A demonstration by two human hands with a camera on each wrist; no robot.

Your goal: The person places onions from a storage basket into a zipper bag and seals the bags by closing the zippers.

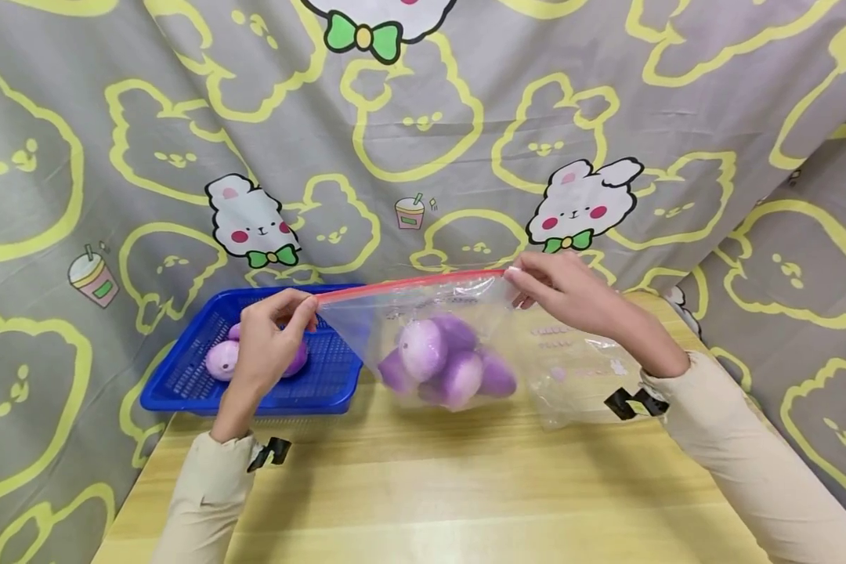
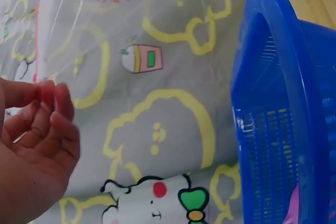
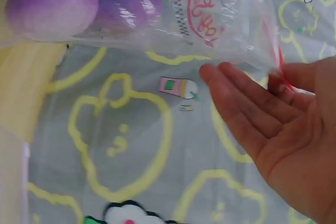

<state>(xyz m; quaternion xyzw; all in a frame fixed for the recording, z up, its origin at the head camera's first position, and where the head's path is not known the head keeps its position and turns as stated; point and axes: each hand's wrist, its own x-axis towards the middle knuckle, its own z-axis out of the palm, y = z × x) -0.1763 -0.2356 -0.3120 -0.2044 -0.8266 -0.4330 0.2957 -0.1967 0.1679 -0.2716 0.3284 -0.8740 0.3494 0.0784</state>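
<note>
Between both hands a clear zip bag (image 1: 366,321) hangs by its red zip strip (image 1: 423,280), with several purple-and-white round toys (image 1: 461,372) bunched at its bottom. My left hand (image 1: 271,329) pinches the strip's left end between thumb and fingers. At the other end, my right hand (image 1: 571,294) pinches the top corner. In the right wrist view the thumb and index finger meet at the red edge while the other fingers stretch out. Red printing (image 3: 205,19) shows on the bag there. The left wrist view shows the left fingertips (image 2: 64,95) at the bag's edge.
A blue plastic basket (image 1: 247,403) stands at the left, holding more purple toys (image 1: 222,360) partly hidden behind the left hand. Another clear printed bag (image 1: 560,392) lies flat on the wooden table (image 1: 465,486) at the right. A patterned grey curtain (image 1: 310,141) hangs behind.
</note>
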